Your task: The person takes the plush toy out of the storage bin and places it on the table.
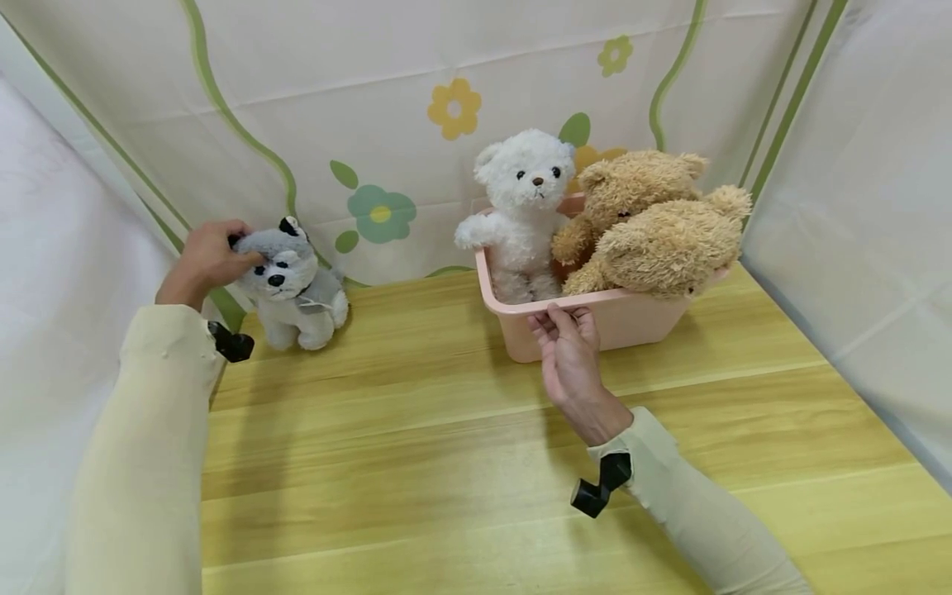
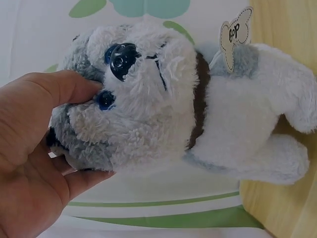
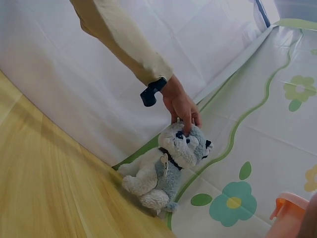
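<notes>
**Pink bin [image 1: 625,324], grey-and-white plush dog [image 1: 293,285]: a hand on each**

Flowered cloth [image 1: 416,49] hangs behind the wood-grain table [image 1: 372,463]. The bin stands toward the table's far right, carrying a white bear [image 1: 524,223] upright and two tipped brown bears, one darker [image 1: 632,186], one lighter [image 1: 662,248] and leaning over the rim. The dog is at the table's far left, near the cloth, outside the bin; whether its feet bear any weight is hard to tell.

The left hand [image 1: 211,260] grasps the dog by the head, its thumb beside an eye [image 2: 105,100]. The right hand [image 1: 573,364] pinches the bin's near rim.

To hold well, I would spread the left fingers around the back of the head and keep the thumb off the hard eye, since plush likely gives under pressure and the body may swing. The right should steady the rim without tugging, as the leaning bear could topple. Mind the small paper tag [image 2: 234,39] too; it might snag.
</notes>
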`<act>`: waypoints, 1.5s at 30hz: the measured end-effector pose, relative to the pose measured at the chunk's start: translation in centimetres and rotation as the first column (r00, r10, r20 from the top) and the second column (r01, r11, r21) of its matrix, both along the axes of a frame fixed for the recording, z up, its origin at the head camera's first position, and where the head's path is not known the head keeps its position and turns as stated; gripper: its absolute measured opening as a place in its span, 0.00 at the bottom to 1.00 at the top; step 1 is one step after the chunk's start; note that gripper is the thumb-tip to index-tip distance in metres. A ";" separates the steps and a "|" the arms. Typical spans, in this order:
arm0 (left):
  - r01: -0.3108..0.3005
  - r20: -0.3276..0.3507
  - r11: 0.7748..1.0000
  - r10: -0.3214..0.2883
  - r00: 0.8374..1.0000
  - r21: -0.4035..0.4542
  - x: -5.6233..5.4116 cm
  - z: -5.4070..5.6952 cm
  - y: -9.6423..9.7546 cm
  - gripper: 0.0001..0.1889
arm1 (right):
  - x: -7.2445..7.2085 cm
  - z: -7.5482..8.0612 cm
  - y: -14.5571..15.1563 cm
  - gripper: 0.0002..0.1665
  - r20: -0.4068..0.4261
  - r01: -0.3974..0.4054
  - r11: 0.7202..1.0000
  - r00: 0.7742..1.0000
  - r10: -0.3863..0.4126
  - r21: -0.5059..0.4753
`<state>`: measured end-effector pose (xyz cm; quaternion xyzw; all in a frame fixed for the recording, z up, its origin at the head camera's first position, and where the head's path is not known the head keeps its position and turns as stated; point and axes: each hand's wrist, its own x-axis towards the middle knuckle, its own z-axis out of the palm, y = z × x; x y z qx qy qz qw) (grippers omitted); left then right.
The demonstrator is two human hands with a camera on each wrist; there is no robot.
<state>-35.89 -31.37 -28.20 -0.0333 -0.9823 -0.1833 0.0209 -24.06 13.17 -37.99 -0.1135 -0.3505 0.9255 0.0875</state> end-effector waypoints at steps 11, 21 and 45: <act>0.004 0.021 0.999 -0.004 1.000 0.035 0.4 -1.5 -0.6 0.18 | 0.1 0.0 0.0 0.05 -0.002 -0.003 1.000 1.000 0.003 -0.001; 0.005 0.037 0.997 -0.008 0.999 0.075 0.5 -2.1 -0.9 0.18 | 0.2 0.1 0.0 0.05 -0.010 -0.005 1.000 1.000 0.005 0.003; 0.006 0.190 0.998 -0.019 0.982 0.068 0.5 -0.9 -0.8 0.37 | 0.0 0.0 0.0 0.06 -0.007 -0.002 1.000 1.000 0.002 -0.020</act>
